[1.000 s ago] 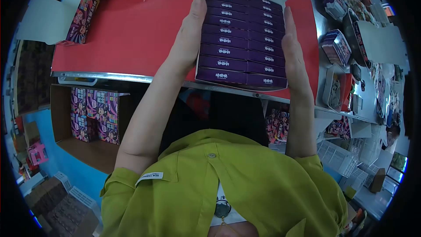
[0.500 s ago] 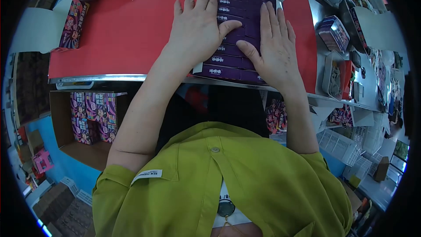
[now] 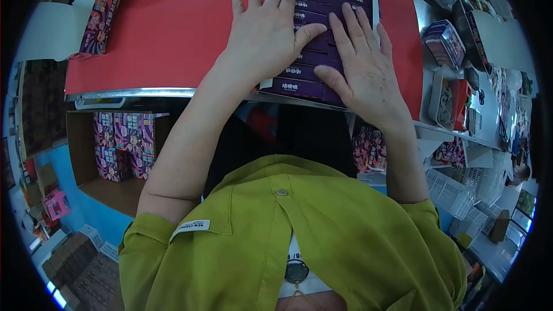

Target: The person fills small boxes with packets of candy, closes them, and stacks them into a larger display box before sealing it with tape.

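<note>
Currently both hands, left hand [image 3: 266, 37] and right hand [image 3: 364, 72], lie spread flat on purple packets [image 3: 322, 0] on the red table [image 3: 167, 34].

I wear a yellow-green shirt [image 3: 322, 236] with short sleeves that end well back from my fingers, up near the shoulders, leaving both forearms bare all the way to my left hand [image 3: 266, 37] and right hand [image 3: 366, 72]. The collar lies open and flat, with one small round button [image 3: 281, 192] sitting at the top of the front placket. A small white label [image 3: 192, 228] with dark print, too small to read, is sewn on the left side of the chest. Below the open placket a white under-layer [image 3: 300, 273] shows, bearing a dark round emblem. No rings, watch or bracelets show on fingers or wrists.
</note>
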Available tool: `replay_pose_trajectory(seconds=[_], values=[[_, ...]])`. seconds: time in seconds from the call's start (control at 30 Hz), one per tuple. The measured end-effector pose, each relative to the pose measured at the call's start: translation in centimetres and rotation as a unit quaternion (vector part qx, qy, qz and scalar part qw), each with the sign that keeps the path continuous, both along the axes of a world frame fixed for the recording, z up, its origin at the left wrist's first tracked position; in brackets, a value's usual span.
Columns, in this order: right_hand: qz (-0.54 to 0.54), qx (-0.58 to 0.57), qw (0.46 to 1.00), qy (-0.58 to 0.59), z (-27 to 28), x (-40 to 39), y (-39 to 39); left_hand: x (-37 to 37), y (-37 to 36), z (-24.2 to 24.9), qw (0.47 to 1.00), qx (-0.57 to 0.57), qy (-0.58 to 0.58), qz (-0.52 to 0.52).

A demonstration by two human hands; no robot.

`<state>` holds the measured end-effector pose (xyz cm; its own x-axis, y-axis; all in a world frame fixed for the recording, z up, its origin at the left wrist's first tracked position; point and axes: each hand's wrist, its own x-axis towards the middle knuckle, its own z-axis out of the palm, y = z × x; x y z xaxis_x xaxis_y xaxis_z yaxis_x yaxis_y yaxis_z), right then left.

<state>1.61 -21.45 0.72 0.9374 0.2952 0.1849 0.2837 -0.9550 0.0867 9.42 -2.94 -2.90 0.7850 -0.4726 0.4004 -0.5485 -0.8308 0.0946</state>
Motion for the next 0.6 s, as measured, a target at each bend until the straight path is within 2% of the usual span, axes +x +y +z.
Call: replay_pose_trajectory(seconds=[0.13, 0.23, 0.3, 0.33, 0.37, 0.4, 0.43, 0.47, 0.5, 0.53, 0.57, 0.6], values=[[0.012, 0.030, 0.999, 0.002, 0.3, -0.3, 0.8, -0.5, -0.8, 1.2, 0.999, 0.006, 0.026, 0.032], [0.014, 0.075, 0.997, -0.002, 0.2, -0.5, 0.3, -0.2, -0.4, 0.7, 0.997, -0.055, 0.045, 0.009], [0.027, 0.112, 0.993, -0.015, 0.4, 0.1, -0.2, 0.3, 0.3, 0.8, 0.939, -0.281, 0.191, -0.061], [0.046, 0.290, 0.956, -0.018, 0.5, 0.4, -0.8, 0.8, 0.6, 0.9, 0.940, -0.280, 0.184, -0.062], [0.066, 0.457, 0.887, -0.018, 0.5, 0.7, -1.5, 1.3, 0.9, 0.9, 0.861, -0.432, 0.250, -0.095], [0.077, 0.551, 0.830, -0.046, -0.1, 1.7, -2.2, 1.7, 1.2, 0.8, 0.752, -0.569, 0.309, -0.125], [0.081, 0.550, 0.830, -0.049, -1.1, 2.8, -2.9, 2.8, 1.6, -0.1, 0.749, -0.584, 0.288, -0.121], [0.034, 0.611, 0.783, -0.111, -2.4, 4.0, -3.5, 3.4, 1.2, -0.5, 0.750, -0.584, 0.284, -0.124], [-0.014, 0.665, 0.726, -0.171, -3.0, 5.3, -3.9, 3.8, 0.5, -0.6, 0.757, -0.599, 0.250, -0.077], [-0.012, 0.665, 0.727, -0.173, -3.4, 6.8, -4.2, 4.4, 0.0, -0.7, 0.760, -0.612, 0.216, -0.030], [0.044, 0.742, 0.661, -0.104, -3.7, 8.2, -4.3, 5.0, -0.4, -0.5, 0.760, -0.612, 0.215, -0.030], [0.098, 0.806, 0.582, -0.033, -3.9, 9.0, -4.5, 5.8, -0.6, -0.3, 0.668, -0.686, 0.281, -0.062]])
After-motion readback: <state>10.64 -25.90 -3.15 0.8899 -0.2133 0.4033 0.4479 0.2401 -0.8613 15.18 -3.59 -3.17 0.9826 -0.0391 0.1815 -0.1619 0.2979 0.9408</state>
